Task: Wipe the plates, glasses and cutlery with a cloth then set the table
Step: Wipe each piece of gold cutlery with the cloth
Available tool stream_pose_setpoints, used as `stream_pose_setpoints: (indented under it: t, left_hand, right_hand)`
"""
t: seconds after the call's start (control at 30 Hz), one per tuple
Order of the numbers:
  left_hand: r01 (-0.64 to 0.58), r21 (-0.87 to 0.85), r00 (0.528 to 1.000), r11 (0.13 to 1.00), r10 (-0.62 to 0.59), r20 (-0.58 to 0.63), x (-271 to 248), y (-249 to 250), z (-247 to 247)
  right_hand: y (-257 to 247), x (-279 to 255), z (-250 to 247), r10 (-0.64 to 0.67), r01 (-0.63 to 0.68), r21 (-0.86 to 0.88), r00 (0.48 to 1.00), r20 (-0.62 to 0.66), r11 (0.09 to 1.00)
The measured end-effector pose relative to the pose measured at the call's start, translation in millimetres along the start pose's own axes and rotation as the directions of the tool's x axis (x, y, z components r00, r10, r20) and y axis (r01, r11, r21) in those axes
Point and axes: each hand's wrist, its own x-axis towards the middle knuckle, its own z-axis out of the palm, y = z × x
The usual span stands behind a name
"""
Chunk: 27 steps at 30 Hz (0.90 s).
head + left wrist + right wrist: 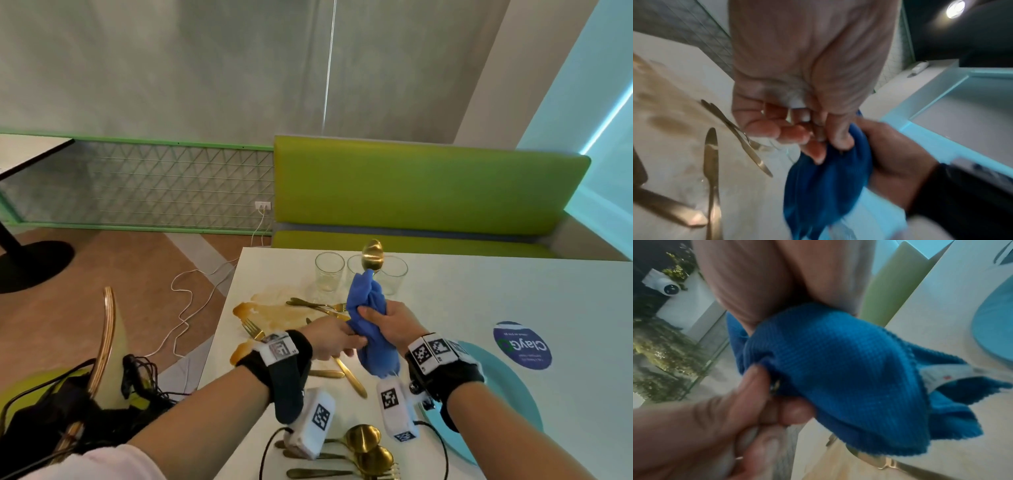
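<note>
A gold spoon (372,255) stands upright above the table (513,291), its bowl poking out of the top of a blue cloth (368,308). My right hand (371,317) grips the cloth, which is wrapped round the spoon's shaft. My left hand (352,342) pinches the lower end of the spoon's handle just below the cloth. In the left wrist view my left hand (818,138) pinches beside the cloth (828,186). In the right wrist view the cloth (849,369) fills the middle, and a glint of gold handle (777,384) shows at its edge.
Three empty glasses (329,272) stand at the table's far side. Gold forks (318,305), a knife (352,377) and spoons (363,438) lie around a brown spill (270,311). A teal plate (507,387) lies to the right. A chair (106,335) stands at the left.
</note>
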Motion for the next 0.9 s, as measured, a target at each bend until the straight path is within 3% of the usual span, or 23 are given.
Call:
stream_pose_setpoints:
  t: [0.1, 0.17, 0.3, 0.5, 0.57, 0.63, 0.7, 0.77, 0.83, 0.9]
  left_hand:
    - [0.033, -0.195, 0.97, 0.98, -0.078, -0.23, 7.5, -4.6, -20.7]
    - [-0.019, -0.372, 0.937, 0.928, -0.114, -0.331, 12.0, -4.5, -25.3]
    - [-0.048, -0.592, 0.972, 0.805, -0.1, -0.214, 12.9, -3.8, -15.2]
    - [-0.004, -0.614, 0.976, 0.789, -0.129, -0.173, 16.8, -8.0, -10.7]
    - [0.002, -0.694, 0.975, 0.72, -0.155, -0.157, 19.0, -9.0, -9.2]
    - [-0.034, -0.809, 0.957, 0.587, -0.215, -0.197, 20.9, -6.4, -11.9]
    - [-0.139, -0.839, 0.9, 0.526, -0.287, -0.329, 20.0, -2.2, -23.8]
    - [-0.226, -0.796, 0.833, 0.561, -0.312, -0.456, 17.6, -5.0, -43.4]
    - [-0.208, -0.655, 0.806, 0.726, -0.253, -0.535, 9.9, -13.7, -56.9]
    - [-0.086, -0.403, 0.861, 0.911, -0.136, -0.491, 0.8, -27.6, -54.9]
  right_hand:
    - [4.7, -5.7, 2.4, 0.007, -0.006, -0.013, 0.998, 0.068, 1.0]
    - [5.2, -9.1, 8.3, -0.004, 0.003, 0.004, 0.989, 0.151, 1.0]
    - [1.0, -11.0, 18.7, -0.016, 0.01, 0.029, 0.974, 0.226, 1.0]
    - [1.8, -18.5, 23.8, -0.046, 0.055, -0.029, 0.964, 0.263, 0.998]
    - [1.1, -19.5, 24.3, -0.05, 0.064, -0.05, 0.969, 0.243, 0.997]
    - [2.1, -19.0, 23.1, -0.059, 0.09, -0.108, 0.964, 0.26, 0.99]
    - [6.3, -20.3, 19.7, -0.047, 0.107, -0.2, 0.958, 0.284, 0.974]
    - [13.3, -21.6, 11.6, -0.049, 0.122, -0.247, 0.958, 0.284, 0.961]
    - [18.5, -21.2, 1.4, -0.046, 0.092, -0.235, 0.98, 0.196, 0.968]
    - [19.9, -19.5, -10.8, -0.037, 0.051, -0.201, 0.997, 0.074, 0.978]
